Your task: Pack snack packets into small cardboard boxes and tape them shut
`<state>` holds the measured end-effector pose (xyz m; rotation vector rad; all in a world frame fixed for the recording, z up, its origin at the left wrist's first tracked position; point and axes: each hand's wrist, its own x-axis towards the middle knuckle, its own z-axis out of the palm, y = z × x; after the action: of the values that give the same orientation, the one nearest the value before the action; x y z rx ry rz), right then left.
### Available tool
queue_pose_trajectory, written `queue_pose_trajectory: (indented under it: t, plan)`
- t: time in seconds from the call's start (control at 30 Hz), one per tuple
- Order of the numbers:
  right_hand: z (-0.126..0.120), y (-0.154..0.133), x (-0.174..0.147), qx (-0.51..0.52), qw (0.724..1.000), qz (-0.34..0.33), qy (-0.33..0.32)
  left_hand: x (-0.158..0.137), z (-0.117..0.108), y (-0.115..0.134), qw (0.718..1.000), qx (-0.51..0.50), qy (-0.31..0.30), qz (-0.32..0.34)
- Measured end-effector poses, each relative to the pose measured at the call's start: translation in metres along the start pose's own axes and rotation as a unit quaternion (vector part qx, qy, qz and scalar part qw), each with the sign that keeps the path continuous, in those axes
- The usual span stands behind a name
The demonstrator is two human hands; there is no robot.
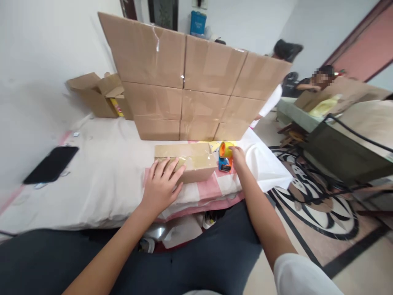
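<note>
A small closed cardboard box [201,162] lies in front of me on the cloth-covered surface, with glossy tape along its top. My left hand [164,182] rests on the left part of its top, fingers spread. At the box's right end, my right hand [238,156] is closed around a tape dispenser [225,163] with a blue and orange body and a yellow roll. Part of the dispenser's far side is hidden by my fingers. A yellow and white printed piece [214,146] lies just behind the box's right end.
A wall of stacked, taped cartons [202,82] stands right behind the box. A black tablet-like slab [51,164] lies at left, near an open carton [98,96]. White plastic sheeting [265,164] hangs over the right edge. Another person [319,80] sits at a table further right.
</note>
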<state>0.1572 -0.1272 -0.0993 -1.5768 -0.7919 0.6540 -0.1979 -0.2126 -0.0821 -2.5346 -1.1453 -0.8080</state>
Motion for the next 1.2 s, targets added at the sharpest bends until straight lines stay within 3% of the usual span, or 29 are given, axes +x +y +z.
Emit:
queue_pose_trajectory:
  t: [0.17,0.37,0.47,0.57,0.63,0.83,1.03,1.2]
  plan:
    - [0.001,0.002,-0.008,0.034,0.994,0.026,-0.102,-0.002,0.001,-0.002,0.999,-0.022,0.036,0.016]
    - [-0.005,0.000,-0.009,0.057,0.960,0.021,-0.275,-0.002,-0.001,-0.002,0.998,-0.047,0.045,0.021]
    - [-0.004,0.003,-0.010,0.062,0.943,0.020,-0.328,-0.005,0.001,-0.002,0.996,-0.028,0.082,0.013]
    - [0.003,0.005,-0.014,0.084,0.944,0.003,-0.320,-0.012,0.006,0.005,0.987,-0.016,0.154,0.047]
    - [0.007,0.004,-0.018,0.111,0.950,-0.017,-0.292,-0.016,0.009,0.014,0.981,-0.046,0.168,0.082]
    - [0.002,-0.013,-0.033,0.175,0.962,-0.065,-0.197,-0.024,0.025,0.031,0.969,-0.121,0.135,0.168]
    - [-0.015,-0.030,-0.037,0.244,0.965,-0.008,-0.099,-0.024,0.042,0.040,0.968,-0.145,0.089,0.182]
    - [-0.020,-0.037,-0.035,0.311,0.932,-0.040,-0.185,-0.028,0.054,0.055,0.971,-0.176,0.031,0.159]
